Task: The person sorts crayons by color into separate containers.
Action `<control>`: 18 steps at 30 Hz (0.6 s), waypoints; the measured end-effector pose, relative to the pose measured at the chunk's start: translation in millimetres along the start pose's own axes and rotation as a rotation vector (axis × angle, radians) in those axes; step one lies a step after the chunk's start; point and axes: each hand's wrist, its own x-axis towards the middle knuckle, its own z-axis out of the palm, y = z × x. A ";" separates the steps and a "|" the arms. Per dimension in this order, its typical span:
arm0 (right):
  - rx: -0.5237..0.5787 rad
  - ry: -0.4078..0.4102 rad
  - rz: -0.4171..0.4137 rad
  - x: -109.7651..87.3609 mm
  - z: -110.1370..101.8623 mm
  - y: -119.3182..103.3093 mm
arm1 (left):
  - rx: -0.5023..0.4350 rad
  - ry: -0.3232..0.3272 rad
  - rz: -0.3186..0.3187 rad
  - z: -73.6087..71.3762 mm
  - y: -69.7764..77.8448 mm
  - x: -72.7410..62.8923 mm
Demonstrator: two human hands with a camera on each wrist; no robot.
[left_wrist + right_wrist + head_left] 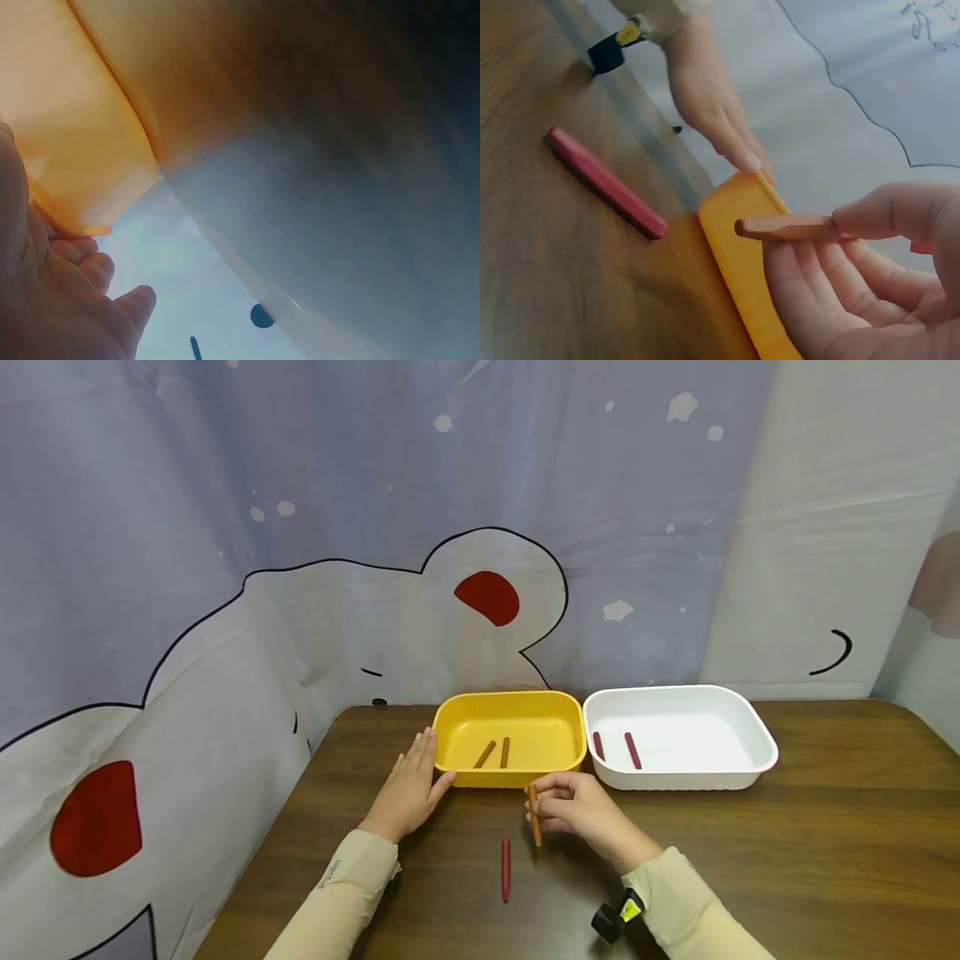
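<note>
Now the right hand (pixel 573 810) pinches an orange crayon (pixel 535 820); the left hand (pixel 407 792), straight-fingered, perhaps steadies the yellow tray (pixel 487 779).

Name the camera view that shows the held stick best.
The right wrist view: the stick is large and close there, one end plainly visible, though the right hand hides part of it. The head view shows it small, pinched in that hand; the left wrist view does not show it.

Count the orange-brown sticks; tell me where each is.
3: a left stick and a right stick in the yellow tray, a third stick pinched in the right hand. The tray's front wall may hide more.
</note>
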 end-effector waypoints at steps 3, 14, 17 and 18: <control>0.051 -0.012 -0.016 3.2 -2.1 -1.4 | -0.002 0.002 0.003 0.3 -0.2 -0.3; 0.068 0.046 -0.047 25.1 -4.9 -22.1 | 0.001 0.019 0.008 2.0 -1.6 -0.3; 0.036 0.107 -0.027 32.5 -4.6 -30.6 | -0.002 0.022 0.015 2.7 -2.6 0.0; 0.024 0.127 -0.018 35.3 -4.5 -33.0 | -0.001 0.021 0.016 2.9 -2.9 0.2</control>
